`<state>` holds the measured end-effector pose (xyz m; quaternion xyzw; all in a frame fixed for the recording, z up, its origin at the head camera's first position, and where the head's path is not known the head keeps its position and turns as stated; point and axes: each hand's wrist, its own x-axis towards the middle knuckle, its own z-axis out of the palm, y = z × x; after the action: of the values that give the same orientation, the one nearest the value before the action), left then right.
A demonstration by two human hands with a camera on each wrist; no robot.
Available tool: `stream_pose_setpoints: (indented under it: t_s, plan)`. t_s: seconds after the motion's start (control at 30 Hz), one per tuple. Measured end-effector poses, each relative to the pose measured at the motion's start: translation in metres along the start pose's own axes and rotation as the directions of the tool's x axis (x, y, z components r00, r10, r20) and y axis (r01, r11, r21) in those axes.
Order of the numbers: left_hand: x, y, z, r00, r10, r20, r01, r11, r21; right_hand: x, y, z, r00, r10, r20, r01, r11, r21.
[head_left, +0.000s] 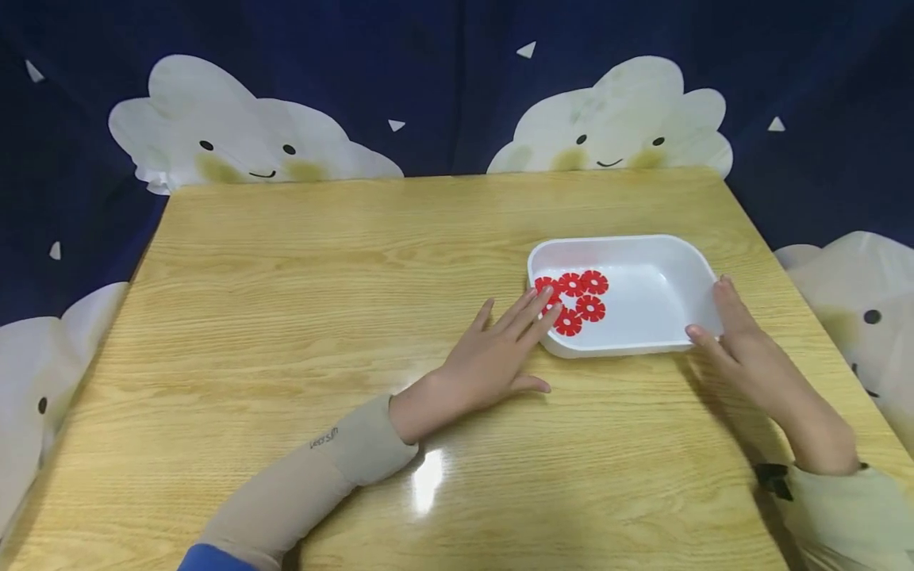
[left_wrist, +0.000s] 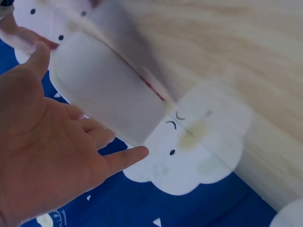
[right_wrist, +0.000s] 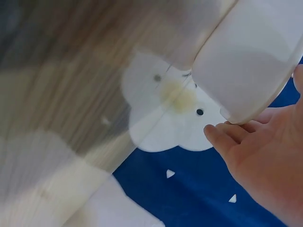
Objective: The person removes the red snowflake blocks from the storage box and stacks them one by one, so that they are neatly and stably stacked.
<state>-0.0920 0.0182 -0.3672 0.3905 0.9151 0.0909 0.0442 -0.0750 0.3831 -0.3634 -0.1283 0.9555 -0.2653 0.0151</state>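
Observation:
A white oblong tub [head_left: 643, 305] stands on the wooden table, right of its middle. Inside its left end lie several red, notched, flower-shaped plastic discs [head_left: 590, 308]. My left hand [head_left: 489, 357] is spread at that end, its straight fingers reaching over the rim and partly covering some discs. In the left wrist view, the middle fingertips of the left hand [left_wrist: 61, 146] are hidden behind the tub [left_wrist: 106, 90]. At the tub's right end, my right hand [head_left: 764, 369] touches the corner with extended fingers and thumb. The right wrist view shows the right hand [right_wrist: 265, 156] against the tub's rim.
The wooden table [head_left: 300, 285] has its right edge close beyond the right hand. A dark blue cloth [head_left: 443, 79] with white smiling clouds [head_left: 228, 135] surrounds the table on its far side and flanks.

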Motion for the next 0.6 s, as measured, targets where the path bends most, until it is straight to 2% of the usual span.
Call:
stream_pose_setpoints:
  t_s: [0.13, 0.4, 0.6]
  plan:
    - [-0.017, -0.009, -0.003, 1.000, -0.014, -0.022, 0.013, 1.000, -0.015, 0.004, -0.013, 0.008, 0.999, -0.038, 0.006, 0.038, 0.999, 0.012]
    - [-0.050, -0.030, -0.007, 0.993, -0.104, -0.065, 0.098, 0.991, -0.093, 0.010, -0.039, 0.024, 0.993, -0.110, 0.036, 0.109, 0.994, 0.024]
    - [-0.071, -0.043, -0.006, 0.983, -0.158, -0.098, 0.150, 0.985, -0.086, 0.013, -0.058, 0.033, 0.989, -0.133, 0.063, 0.133, 0.991, 0.017]
